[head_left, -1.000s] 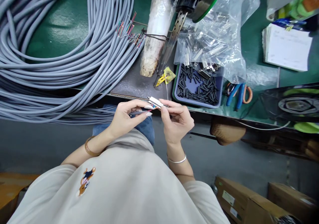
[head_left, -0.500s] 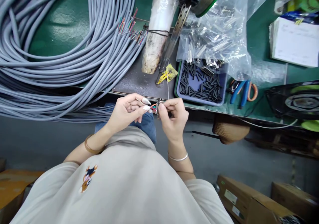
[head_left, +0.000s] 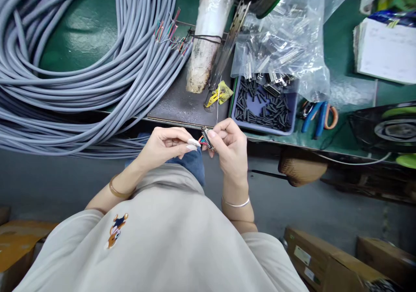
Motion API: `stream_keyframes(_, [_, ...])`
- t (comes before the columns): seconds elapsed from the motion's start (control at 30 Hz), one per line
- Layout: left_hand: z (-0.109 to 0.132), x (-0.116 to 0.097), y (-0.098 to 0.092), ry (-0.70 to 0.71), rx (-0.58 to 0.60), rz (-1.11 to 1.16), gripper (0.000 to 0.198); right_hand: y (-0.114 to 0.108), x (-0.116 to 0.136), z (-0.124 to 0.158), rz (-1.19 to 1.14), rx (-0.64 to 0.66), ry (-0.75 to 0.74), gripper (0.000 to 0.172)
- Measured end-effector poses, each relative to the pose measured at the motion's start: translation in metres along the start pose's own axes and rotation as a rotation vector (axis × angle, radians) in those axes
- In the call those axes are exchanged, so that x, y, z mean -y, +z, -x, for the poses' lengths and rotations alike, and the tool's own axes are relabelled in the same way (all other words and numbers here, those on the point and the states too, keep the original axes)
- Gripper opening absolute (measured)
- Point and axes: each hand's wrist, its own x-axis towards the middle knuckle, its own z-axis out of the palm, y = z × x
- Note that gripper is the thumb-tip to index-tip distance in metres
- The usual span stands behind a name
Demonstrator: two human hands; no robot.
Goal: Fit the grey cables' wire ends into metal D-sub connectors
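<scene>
Beige cloth of your shirt fills the foreground. Just past it, your two hands meet over your lap, short of the near edge of the bench.

Your right hand is pinched, thumb against fingers, on a small metal-shelled connector, held tilted with its wired back turned leftward. Your left hand is closed at the fingertips on the coloured wires that fan into that back. The two hands are almost touching. A thin pale strand rises from the connector towards the bench.

From this I judge you are working single leads at the connector's back. A next move calls for a firm right-hand pinch so the shell does not twist. It also calls for a fine nail-tip hold on one lead at a time, since they sit crowded together. Which lead you have I cannot tell.

Beyond your hands, near the bench's near edge, lies a yellow clip. Right of it sits a blue tray of black sleeves, with blue-handled cutters just beside it. A clear bag droops over the tray's far rim. Grey cable coils cover the left half of the bench, and a paper stack sits towards the far right corner.
</scene>
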Motion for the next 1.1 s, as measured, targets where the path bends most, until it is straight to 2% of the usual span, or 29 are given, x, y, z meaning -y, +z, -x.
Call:
stream_keyframes(0.1, [-0.001, -0.002, 0.002, -0.059, -0.031, -0.026, 0.023, 0.000, 0.001, 0.002, 0.143, -0.030, -0.061, 0.030])
stream_keyframes(0.23, [-0.004, -0.002, 0.002, -0.171, -0.062, 0.070, 0.033, 0.000, 0.003, 0.002, 0.348, -0.116, -0.215, 0.020])
stream_keyframes(0.4, [-0.007, -0.005, -0.006, -0.255, -0.062, 0.194, 0.039, -0.007, 0.000, 0.009, 0.370, -0.329, -0.425, 0.011])
stream_keyframes(0.47, [-0.007, -0.007, -0.010, -0.284, -0.047, 0.225, 0.040, -0.013, -0.004, 0.013, 0.402, -0.361, -0.538, 0.008])
stream_keyframes(0.53, [-0.008, -0.008, -0.012, -0.312, -0.035, 0.246, 0.040, -0.017, -0.006, 0.013, 0.473, -0.306, -0.617, 0.004])
stream_keyframes(0.67, [-0.010, -0.008, -0.014, -0.348, -0.009, 0.267, 0.041, -0.016, -0.005, 0.007, 0.642, -0.078, -0.678, 0.031])
stream_keyframes(0.77, [-0.010, -0.008, -0.012, -0.350, 0.026, 0.261, 0.040, -0.010, -0.003, 0.001, 0.684, -0.057, -0.643, 0.015])
stream_keyframes(0.83, [-0.009, -0.008, -0.011, -0.344, 0.040, 0.240, 0.039, -0.006, -0.002, -0.002, 0.634, -0.068, -0.541, 0.010])
stream_keyframes(1.0, [-0.008, -0.006, -0.012, -0.344, 0.048, 0.198, 0.036, -0.003, 0.004, -0.006, 0.436, 0.037, -0.224, 0.035])
stream_keyframes(1.1, [-0.008, -0.006, -0.012, -0.351, 0.053, 0.197, 0.035, -0.003, 0.007, -0.008, 0.402, 0.086, -0.155, 0.044])
